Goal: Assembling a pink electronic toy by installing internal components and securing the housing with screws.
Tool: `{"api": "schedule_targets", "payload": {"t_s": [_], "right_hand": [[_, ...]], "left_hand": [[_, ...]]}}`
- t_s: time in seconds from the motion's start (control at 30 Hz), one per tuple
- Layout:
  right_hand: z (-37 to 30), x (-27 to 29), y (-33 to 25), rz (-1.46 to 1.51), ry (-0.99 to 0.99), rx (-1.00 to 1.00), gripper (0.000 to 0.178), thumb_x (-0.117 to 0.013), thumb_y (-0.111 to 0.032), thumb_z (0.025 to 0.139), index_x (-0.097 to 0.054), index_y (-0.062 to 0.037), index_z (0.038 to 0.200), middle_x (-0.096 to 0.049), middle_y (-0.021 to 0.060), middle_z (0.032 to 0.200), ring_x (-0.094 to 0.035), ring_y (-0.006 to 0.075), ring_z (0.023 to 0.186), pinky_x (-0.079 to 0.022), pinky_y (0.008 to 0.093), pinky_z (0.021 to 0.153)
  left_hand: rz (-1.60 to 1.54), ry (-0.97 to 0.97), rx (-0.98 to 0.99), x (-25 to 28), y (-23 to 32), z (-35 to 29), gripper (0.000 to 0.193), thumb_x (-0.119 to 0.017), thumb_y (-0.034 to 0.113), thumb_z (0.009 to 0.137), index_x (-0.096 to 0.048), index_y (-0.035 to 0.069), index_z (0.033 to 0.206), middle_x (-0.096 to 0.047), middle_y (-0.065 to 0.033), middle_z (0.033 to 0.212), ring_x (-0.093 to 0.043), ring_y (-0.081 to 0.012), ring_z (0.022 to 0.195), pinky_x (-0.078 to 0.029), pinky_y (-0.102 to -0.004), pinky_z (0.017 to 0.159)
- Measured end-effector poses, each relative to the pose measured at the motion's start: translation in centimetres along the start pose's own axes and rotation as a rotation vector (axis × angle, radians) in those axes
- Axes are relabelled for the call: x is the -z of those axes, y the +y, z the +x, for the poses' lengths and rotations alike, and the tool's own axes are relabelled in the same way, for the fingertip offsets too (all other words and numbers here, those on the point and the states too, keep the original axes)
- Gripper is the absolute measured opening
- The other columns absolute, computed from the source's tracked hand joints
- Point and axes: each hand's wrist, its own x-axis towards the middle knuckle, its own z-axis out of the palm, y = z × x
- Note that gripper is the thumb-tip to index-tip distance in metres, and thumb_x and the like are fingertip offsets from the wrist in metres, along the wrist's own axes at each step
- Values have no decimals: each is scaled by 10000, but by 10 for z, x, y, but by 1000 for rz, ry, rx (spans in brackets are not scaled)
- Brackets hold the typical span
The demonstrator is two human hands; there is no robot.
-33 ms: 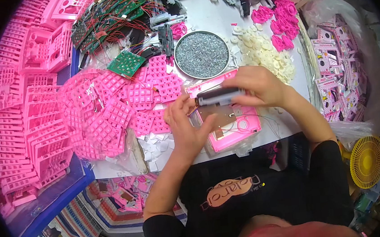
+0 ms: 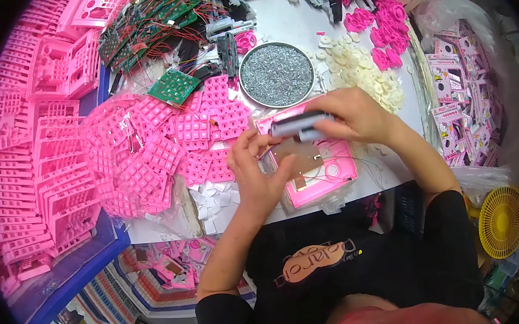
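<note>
In front of me lies a pink plastic casing [image 2: 320,189], its inside facing up, with a brown board [image 2: 299,161] and thin wires in it. My right hand [image 2: 357,116] grips a black-and-grey oblong mechanism [image 2: 296,123] above the casing's far part. A small dark piece shows beneath that mechanism. My left hand [image 2: 257,174] rests at the casing's left edge, thumb spread apart over the brown board. Its fingertips are close to the mechanism's left end; whether they touch it I cannot tell.
Beyond the casing stands a round tray of small screws [image 2: 276,74]. Left of it lie pink button pads [image 2: 160,152] and a green circuit board [image 2: 173,87]. Pale round discs [image 2: 363,73] are heaped right. Pink housings [image 2: 37,163] stack far left; a yellow fan [image 2: 503,222] stands lower right.
The mechanism in my right hand has tilted and shifted slightly right, showing more of its grey side. My left hand has barely moved.
</note>
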Motion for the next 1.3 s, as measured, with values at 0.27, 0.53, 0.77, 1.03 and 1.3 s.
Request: {"api": "schedule_targets", "payload": {"t_s": [0.27,0.53,0.77,1.03,1.3], "right_hand": [[25,9,-2,-205,35,-95,405,-726,-333,844,-656,-41,1115,-669,162,844,-646,368,828,-511,460,762],[-5,-38,12,-453,331,269,387,-773,-144,780,-669,-95,1150,-682,59,1217,-602,266,1214,-416,521,1071],[9,-20,42,-69,72,187,450,-836,-152,730,-719,-86,1159,-709,86,1211,-642,307,1180,-462,460,1012],[8,-16,39,96,213,217,424,-828,-148,741,-728,-82,1148,-716,92,1165,-654,309,1088,-489,407,977],[41,57,-35,1021,257,278,489,-785,-123,826,-607,29,1256,-708,119,1076,-664,212,1068,-534,348,903]], "left_hand": [[606,-41,-186,-3,28,6,615,-764,282,790,-604,68,1344,-623,-46,1114,-515,-252,1053,-268,-450,966],[671,-44,-210,-3,32,8,552,-755,277,792,-642,69,1291,-612,-46,1090,-515,-248,1062,-271,-461,953],[659,-191,-188,13,50,42,385,-753,256,792,-708,114,1147,-627,-56,1065,-551,-254,1048,-334,-459,909],[832,-95,-310,-12,1,147,123,-741,261,818,-738,139,809,-650,-36,874,-578,-245,969,-373,-474,886],[750,-88,-335,-25,1,158,107,-716,245,822,-740,143,804,-654,-35,855,-586,-243,920,-367,-483,877]]}}
